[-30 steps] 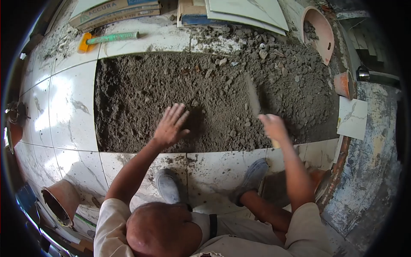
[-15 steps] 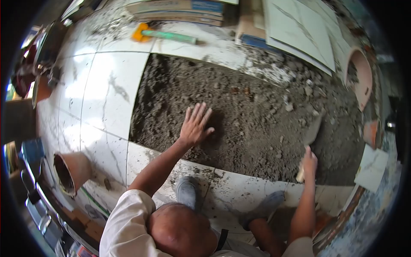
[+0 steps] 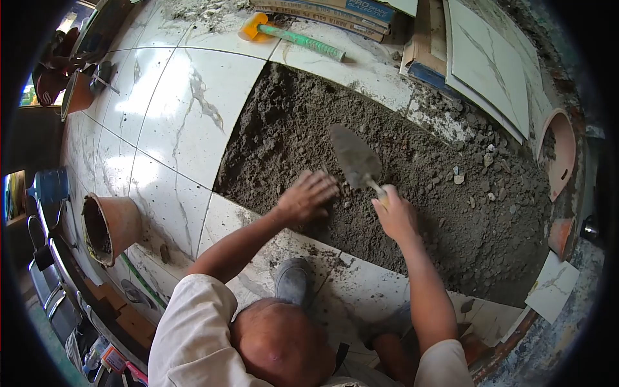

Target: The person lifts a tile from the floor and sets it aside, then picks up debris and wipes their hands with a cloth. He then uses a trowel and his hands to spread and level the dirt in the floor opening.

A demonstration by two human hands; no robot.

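My left hand (image 3: 309, 195) lies palm down on the grey, crumbly mortar bed (image 3: 412, 245), its fingers apart and slightly blurred, with nothing in it. To its right, my right hand (image 3: 395, 216) is closed around the light handle of a trowel (image 3: 354, 156). The trowel's pointed blade slants up and left, over or on the mortar; whether it touches is unclear. White marbled tiles (image 3: 187, 103) border the bed on its left side.
A mallet (image 3: 303, 40) with orange head and green handle lies beyond the bed, near tile boxes (image 3: 322, 16). Loose tiles (image 3: 490, 64) lean at upper right. A clay-coloured bucket (image 3: 116, 226) is tipped at left; a pinkish basin (image 3: 560, 151) stands right.
My right hand has brought the trowel from the far right of the bed leftward, close to my left hand. My left hand has shifted slightly on the mortar, and the camera view has moved.
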